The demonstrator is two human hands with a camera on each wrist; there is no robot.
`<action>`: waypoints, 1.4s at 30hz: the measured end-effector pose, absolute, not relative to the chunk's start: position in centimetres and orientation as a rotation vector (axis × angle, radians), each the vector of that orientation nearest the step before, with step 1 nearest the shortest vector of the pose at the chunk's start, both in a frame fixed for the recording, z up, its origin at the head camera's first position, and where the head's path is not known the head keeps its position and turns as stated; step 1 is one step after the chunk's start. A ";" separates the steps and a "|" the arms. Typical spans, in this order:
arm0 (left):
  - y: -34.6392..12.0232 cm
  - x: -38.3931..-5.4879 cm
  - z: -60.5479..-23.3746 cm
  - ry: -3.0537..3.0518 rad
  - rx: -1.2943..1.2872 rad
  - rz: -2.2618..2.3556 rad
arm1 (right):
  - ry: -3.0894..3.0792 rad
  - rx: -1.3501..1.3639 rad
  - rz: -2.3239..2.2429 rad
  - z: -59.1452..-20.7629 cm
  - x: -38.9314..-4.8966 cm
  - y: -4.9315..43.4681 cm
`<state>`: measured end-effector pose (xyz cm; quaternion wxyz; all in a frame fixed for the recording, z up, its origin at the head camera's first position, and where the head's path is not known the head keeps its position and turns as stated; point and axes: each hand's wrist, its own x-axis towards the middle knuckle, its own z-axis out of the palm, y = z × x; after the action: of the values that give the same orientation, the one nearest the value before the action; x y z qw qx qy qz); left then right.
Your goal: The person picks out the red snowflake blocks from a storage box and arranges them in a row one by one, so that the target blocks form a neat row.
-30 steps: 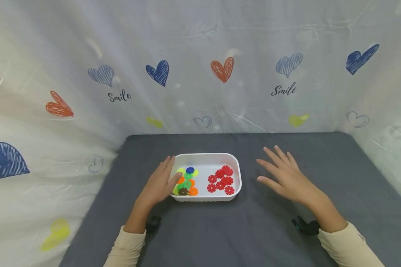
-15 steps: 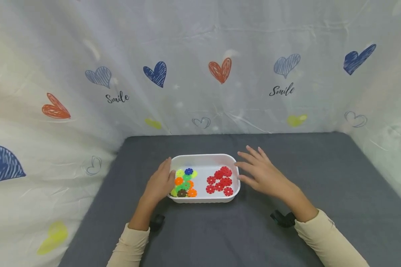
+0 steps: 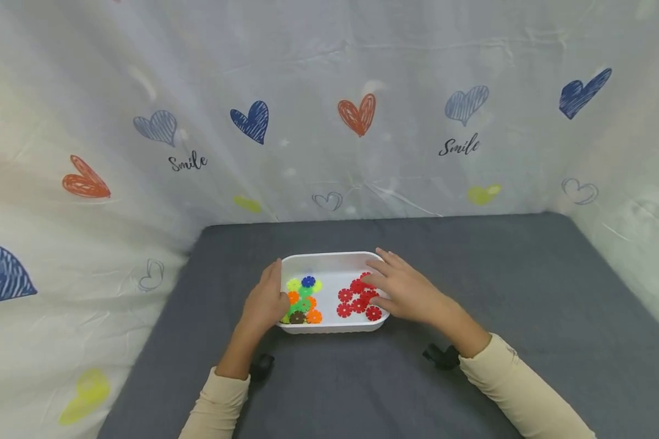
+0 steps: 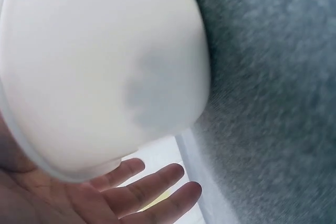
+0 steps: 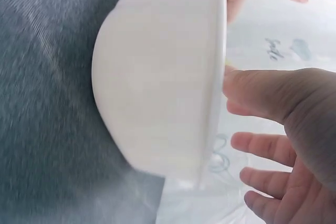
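Note:
A white plastic tray [image 3: 329, 328] stands on the dark cloth. My left hand [image 3: 263, 302] lies along its left rim; its straight fingers [image 4: 173, 203] show just past the tray wall in the left wrist view. Its thumb lies by the rim. Notched round discs in green, yellow, orange, blue and brown [image 3: 298, 317] are grouped in the left half. Several red notched discs [image 3: 358, 305] lie in the right half. My right hand [image 3: 409, 292] reaches over the right rim, fingers spread above the red discs, partly hiding them. In the right wrist view its thumb [image 5: 252, 90] overlaps the rim.
Grey cloth [image 3: 335, 384] covers the table around the tray. Behind and at both sides hangs a pale curtain [image 3: 307, 55] printed with hearts and the word Smile. A dark wrist strap piece [image 3: 442, 356] is seen under the right forearm, another [image 3: 262, 367] by the left.
My right hand has moved left from beside the tray to over its right end. My left hand stays at the left rim, its thumb drawn back from over the discs.

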<state>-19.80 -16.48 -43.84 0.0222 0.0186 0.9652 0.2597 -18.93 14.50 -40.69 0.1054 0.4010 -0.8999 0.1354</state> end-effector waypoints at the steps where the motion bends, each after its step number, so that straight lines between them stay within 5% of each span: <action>1: -16.4 -19.9 -43.9 2.990 0.046 0.807 | -2.664 1.191 0.385 -40.7 -18.9 14.1; 19: -15.6 -20.2 -44.5 3.021 0.016 0.762 | -2.846 1.351 0.634 -42.5 -20.4 10.0; 42: -15.5 -19.8 -44.5 3.007 -0.014 0.794 | -3.059 1.183 0.582 -44.4 -21.2 7.9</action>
<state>-19.79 -15.54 -44.52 0.0157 -0.0044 0.9667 0.2554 -21.21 7.93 -44.41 -0.0945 0.3536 -0.9142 0.1740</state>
